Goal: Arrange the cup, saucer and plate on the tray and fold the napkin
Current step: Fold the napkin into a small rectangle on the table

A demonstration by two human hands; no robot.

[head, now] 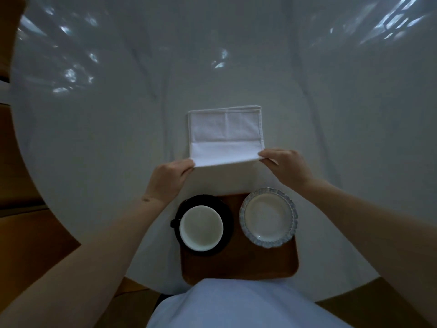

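A white napkin [225, 134] lies folded into a rectangle on the table beyond the tray. My left hand [169, 178] pinches its near left corner and my right hand [285, 165] pinches its near right corner, and the near edge is lifted slightly. The brown wooden tray [238, 263] sits at the table's near edge. On its left a white-lined cup [201, 227] with a dark handle stands on a black saucer [228, 217]. On its right rests a small plate [268, 217] with a scalloped blue-grey rim.
A white tablecloth [331, 138] covers the round table, creased in places, with patches of reflected light at the far left and far right. Wooden floor [26, 233] shows past the table's left edge. My light blue garment [236, 306] fills the bottom centre.
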